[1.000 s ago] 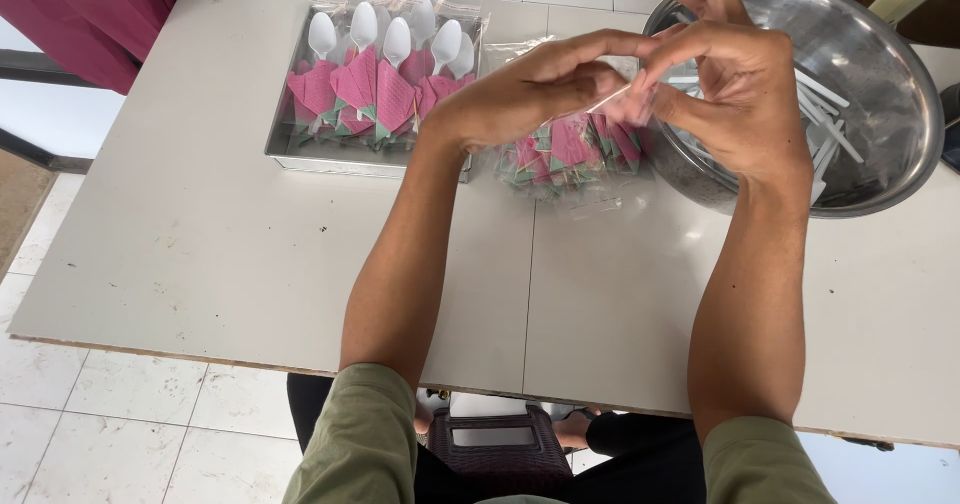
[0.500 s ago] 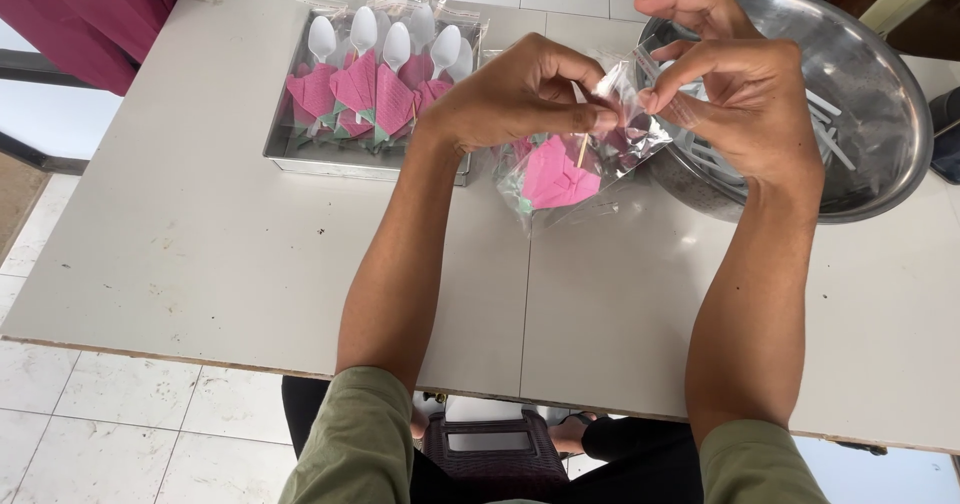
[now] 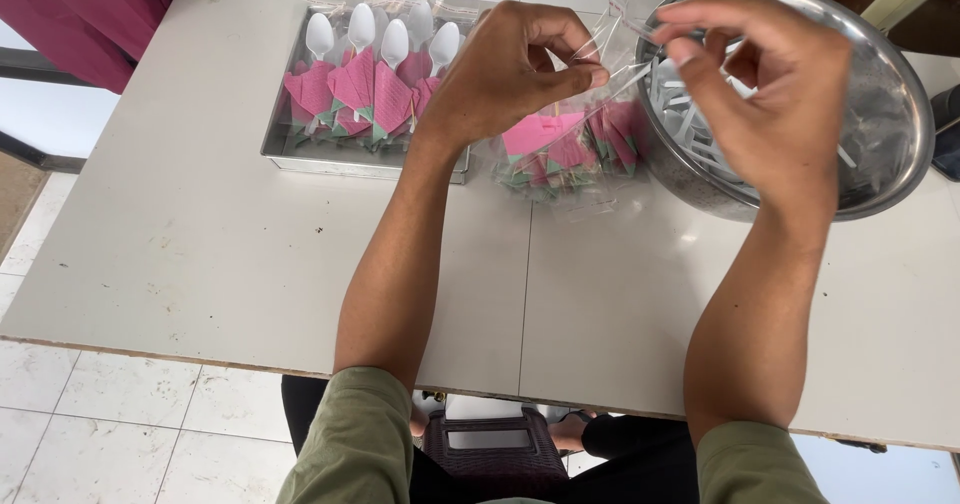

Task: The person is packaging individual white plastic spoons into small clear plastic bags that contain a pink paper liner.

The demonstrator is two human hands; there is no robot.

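Table (image 3: 200, 254) edge, clear bag (image 3: 615, 59) aloft

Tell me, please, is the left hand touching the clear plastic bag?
Touching: the head view shows the left hand pinching the clear plastic bag between thumb and fingertips.

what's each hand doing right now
Left hand: pinched shut on the clear plastic bag.
Right hand: fingers pinched on the same bag's other edge.

pink napkins (image 3: 350, 89), white spoons (image 3: 360, 26); silver bowl (image 3: 900, 94)
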